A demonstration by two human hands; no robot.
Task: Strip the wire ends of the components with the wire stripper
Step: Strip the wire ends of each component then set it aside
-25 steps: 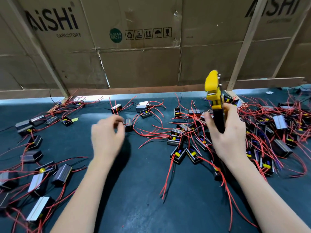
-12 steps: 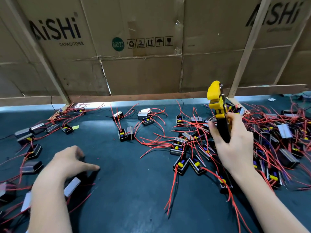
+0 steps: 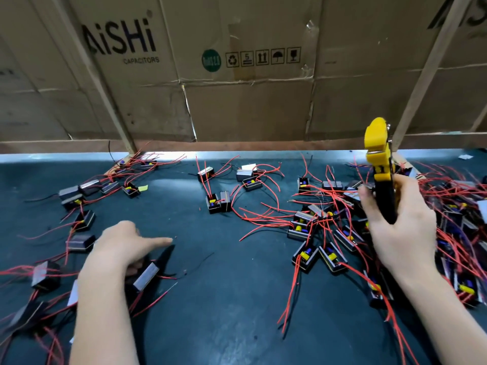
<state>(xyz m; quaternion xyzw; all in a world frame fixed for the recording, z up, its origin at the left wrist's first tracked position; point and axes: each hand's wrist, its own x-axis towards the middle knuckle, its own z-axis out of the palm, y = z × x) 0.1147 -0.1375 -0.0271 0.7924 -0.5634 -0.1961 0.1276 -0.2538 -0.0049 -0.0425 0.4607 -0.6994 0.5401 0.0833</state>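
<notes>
My right hand (image 3: 403, 233) grips the black handles of the wire stripper (image 3: 382, 180), whose yellow head points up above the right pile. My left hand (image 3: 123, 246) hovers low at the front left, index finger stretched to the right. Its other fingers curl down over a black component with a silver side (image 3: 146, 276) that lies on the mat; I see no grip on it. Two components (image 3: 217, 202) with red wires stand together in the middle. A dense heap of components with red wires (image 3: 329, 233) lies to the right.
A dark mat (image 3: 224, 312) covers the bench. Several components with red wires (image 3: 79, 219) are spread along the left side. A cardboard wall (image 3: 250, 101) with wooden struts closes the back. More components (image 3: 247, 177) lie near the back edge.
My left hand has swung from the middle of the bench, near the two standing components, down to the front left. My right hand has kept the stripper upright.
</notes>
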